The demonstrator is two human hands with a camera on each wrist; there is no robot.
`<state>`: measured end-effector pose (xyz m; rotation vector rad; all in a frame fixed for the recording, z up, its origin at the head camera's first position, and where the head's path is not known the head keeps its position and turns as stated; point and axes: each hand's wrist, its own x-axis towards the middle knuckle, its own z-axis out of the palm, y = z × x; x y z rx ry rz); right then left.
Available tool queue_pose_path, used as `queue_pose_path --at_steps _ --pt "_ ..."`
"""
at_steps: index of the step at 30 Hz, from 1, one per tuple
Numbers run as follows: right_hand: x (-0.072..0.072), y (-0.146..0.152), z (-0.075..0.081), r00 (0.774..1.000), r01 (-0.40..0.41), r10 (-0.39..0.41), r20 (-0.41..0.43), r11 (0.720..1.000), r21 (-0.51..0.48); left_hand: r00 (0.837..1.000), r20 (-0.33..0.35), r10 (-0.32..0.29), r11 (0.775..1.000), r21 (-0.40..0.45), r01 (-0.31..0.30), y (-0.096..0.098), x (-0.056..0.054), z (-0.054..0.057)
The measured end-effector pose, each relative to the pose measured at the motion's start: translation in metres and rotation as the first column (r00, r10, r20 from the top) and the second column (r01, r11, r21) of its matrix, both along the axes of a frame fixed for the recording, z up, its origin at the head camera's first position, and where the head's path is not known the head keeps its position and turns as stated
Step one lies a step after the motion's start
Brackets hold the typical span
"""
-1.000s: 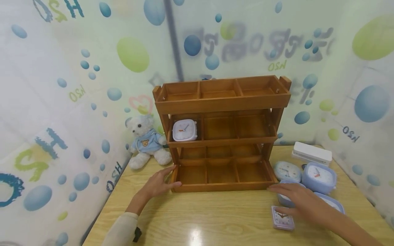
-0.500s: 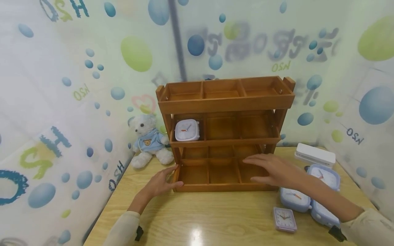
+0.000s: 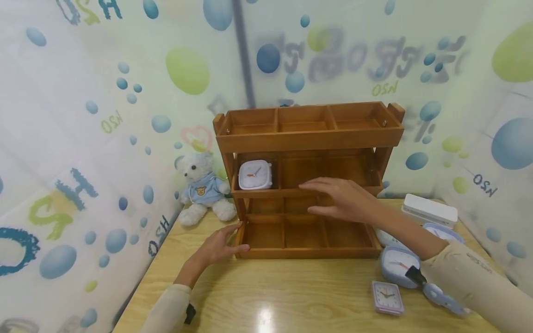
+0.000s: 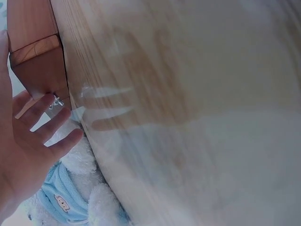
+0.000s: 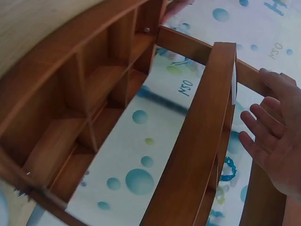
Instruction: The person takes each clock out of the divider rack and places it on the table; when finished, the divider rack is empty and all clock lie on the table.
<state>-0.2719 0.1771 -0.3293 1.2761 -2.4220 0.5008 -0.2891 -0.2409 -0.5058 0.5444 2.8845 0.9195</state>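
Observation:
A brown wooden shelf [image 3: 308, 253] with divided tiers stands on the table. My left hand [image 3: 214, 249] rests at its lower left side, fingers loosely spread; the left wrist view also shows this hand [image 4: 28, 150] with straight fingers. Level with the middle tier, my right hand [image 3: 345, 201] reaches in front of the shelf, holding nothing, its fingers extended. In the right wrist view that hand [image 5: 280, 141] is beside the shelf's boards. A white alarm clock [image 3: 255, 175] sits in the middle tier's left compartment.
Right of the shelf lie a small square lilac clock [image 3: 387, 297], a blue alarm clock [image 3: 397, 266] and other clocks partly hidden by my right arm. A white box-like object [image 3: 430, 210] stands behind them. Left is a white teddy bear [image 3: 204, 189] in blue.
My right hand has moved left and up from above the clocks to the front of the middle tier. My left hand has stayed at the shelf's side.

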Motion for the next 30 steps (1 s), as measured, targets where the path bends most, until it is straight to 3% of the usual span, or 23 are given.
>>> queue_pose_path --at_steps 11,18,25,30 --pt "-0.037 -0.049 0.022 0.991 0.015 -0.006 0.132 0.998 -0.063 1.000 -0.013 0.001 0.999 -0.043 -0.001 -0.001 0.000 0.003" --pt "-0.065 -0.075 0.023 0.982 0.031 -0.016 0.187 0.997 -0.074 1.000 0.001 0.002 0.999 -0.040 -0.002 -0.002 0.003 0.004" --pt "-0.085 -0.092 0.018 0.989 0.043 -0.036 0.145 0.998 -0.049 1.000 -0.002 0.008 0.999 -0.043 -0.008 -0.002 0.003 0.003" --pt "-0.090 -0.100 0.018 0.986 0.057 -0.048 0.161 0.997 -0.049 1.000 -0.009 0.006 0.999 -0.044 -0.006 -0.003 0.001 0.002"
